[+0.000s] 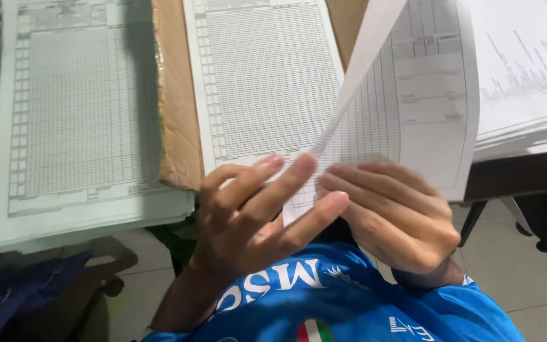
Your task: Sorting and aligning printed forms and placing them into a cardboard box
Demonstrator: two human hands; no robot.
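Note:
A printed sheet (406, 95) with ruled tables is lifted and curved upward at the centre right. My right hand (397, 218) grips its lower edge from underneath, fingers curled. My left hand (257, 212) meets it, fingertips pinching the same lower corner of the sheet. Beneath lies a stack of gridded forms (264, 79) on a piece of brown cardboard (175, 107).
A second pile of gridded forms (77, 120) lies at the left. More printed papers (527, 69) are stacked at the right on a dark table edge (520, 174). Below are a tiled floor (527, 272), a wooden chair part (106, 278) and my blue shirt (343, 297).

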